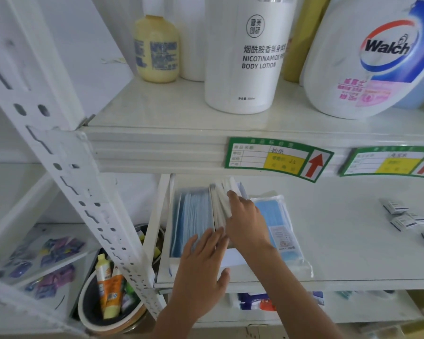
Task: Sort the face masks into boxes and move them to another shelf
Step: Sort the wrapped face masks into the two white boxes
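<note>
An open white box (165, 241) lies on the middle shelf with a stack of blue face masks (194, 214) standing on edge inside it. My right hand (246, 221) presses on a bundle of white-edged masks (222, 199) at the box's right side, fingers spread over them. Flat over the near end of the box rests my left hand (202, 267), fingers apart, touching the blue masks. A sealed plastic pack of blue masks (283, 231) lies on the shelf just right of the box, partly under my right wrist.
The upper shelf (157, 143) carries a body lotion bottle (247, 57), a Walch detergent jug (367, 59) and a yellow bottle (156, 48). Small boxes (402, 216) lie at the far right. A white upright post (66, 172) stands left; a basin of bottles (108, 289) sits below.
</note>
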`<action>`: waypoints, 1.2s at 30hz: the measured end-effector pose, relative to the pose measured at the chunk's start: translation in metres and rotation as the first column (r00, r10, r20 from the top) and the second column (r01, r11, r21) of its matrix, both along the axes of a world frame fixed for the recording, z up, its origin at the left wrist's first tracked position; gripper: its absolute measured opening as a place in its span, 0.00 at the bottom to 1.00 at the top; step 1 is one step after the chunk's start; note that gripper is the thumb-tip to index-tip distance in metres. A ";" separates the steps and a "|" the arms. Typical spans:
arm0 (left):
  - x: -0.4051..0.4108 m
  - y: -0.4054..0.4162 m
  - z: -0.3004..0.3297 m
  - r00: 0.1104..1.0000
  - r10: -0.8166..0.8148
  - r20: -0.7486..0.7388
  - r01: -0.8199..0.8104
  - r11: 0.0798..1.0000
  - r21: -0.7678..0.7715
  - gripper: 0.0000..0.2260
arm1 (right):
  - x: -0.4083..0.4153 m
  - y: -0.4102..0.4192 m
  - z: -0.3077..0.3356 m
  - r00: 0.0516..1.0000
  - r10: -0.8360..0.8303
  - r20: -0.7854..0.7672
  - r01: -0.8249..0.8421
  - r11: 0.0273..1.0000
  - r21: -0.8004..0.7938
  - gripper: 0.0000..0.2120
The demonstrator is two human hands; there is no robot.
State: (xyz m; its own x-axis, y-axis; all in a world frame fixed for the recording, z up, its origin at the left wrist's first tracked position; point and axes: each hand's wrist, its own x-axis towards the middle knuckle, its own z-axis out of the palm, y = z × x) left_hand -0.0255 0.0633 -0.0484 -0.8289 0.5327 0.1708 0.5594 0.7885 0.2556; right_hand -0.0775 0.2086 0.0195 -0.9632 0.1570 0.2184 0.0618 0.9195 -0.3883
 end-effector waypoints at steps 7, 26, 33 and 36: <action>0.000 -0.001 0.000 1.000 -0.002 0.021 0.001 0.999 0.044 0.31 | 0.015 0.001 -0.003 0.941 0.270 0.206 -0.242 0.959 -0.149 0.24; -0.030 0.046 0.037 0.989 -0.145 0.029 0.137 0.973 0.186 0.18 | 0.051 0.048 -0.037 0.995 0.060 -0.077 -0.066 0.995 -0.078 0.13; -0.012 0.022 0.022 1.000 -0.005 0.025 0.003 0.994 0.107 0.15 | 0.051 0.041 -0.037 0.998 0.040 -0.045 -0.038 0.998 0.059 0.12; -0.010 0.019 0.022 1.000 0.023 0.003 -0.023 0.992 0.123 0.14 | 0.051 0.038 -0.039 0.998 0.050 -0.043 -0.047 0.996 0.080 0.13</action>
